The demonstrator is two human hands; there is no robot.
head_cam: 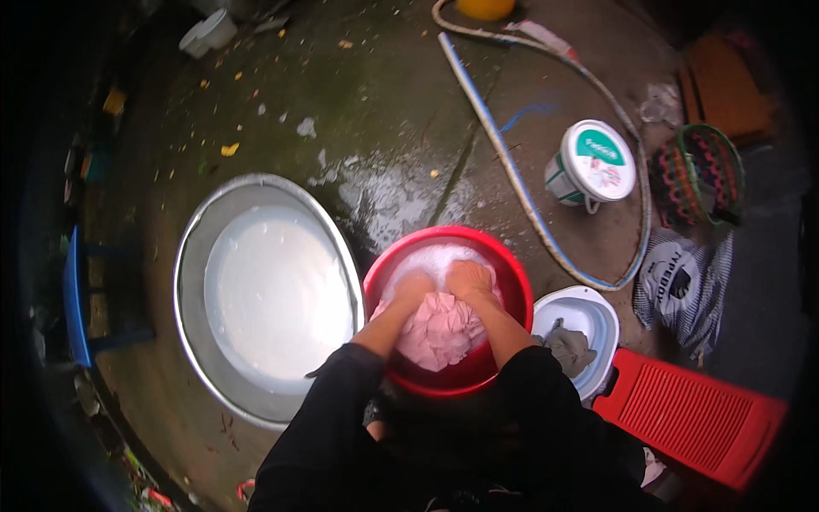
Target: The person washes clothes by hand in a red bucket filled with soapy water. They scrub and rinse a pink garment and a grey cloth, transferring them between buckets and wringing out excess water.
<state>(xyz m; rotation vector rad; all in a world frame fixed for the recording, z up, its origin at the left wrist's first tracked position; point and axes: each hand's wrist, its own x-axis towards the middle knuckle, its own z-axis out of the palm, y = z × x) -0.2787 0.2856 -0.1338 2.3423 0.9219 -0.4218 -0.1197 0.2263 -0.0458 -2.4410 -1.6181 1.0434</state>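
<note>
Straight below me stands a red plastic basin [523, 301] with white suds and a pink cloth [441, 329] in it. My left hand [414, 286] is sunk in the suds at the cloth's upper left edge, its fingers hidden. My right hand [471, 279] presses down at the cloth's upper right, knuckles up, with its fingertips under the foam. Whether either hand grips the fabric does not show. Touching or nearly touching the red basin on the left is a large metal basin [192, 256] of cloudy, whitish water.
At right are a small white basin [608, 313] holding a grey cloth [568, 347], a red washboard [688, 409], a lidded white bucket [601, 160], a looping hose [505, 153], a woven basket [665, 169] and a striped bag [678, 275]. Something blue [77, 301] stands far left.
</note>
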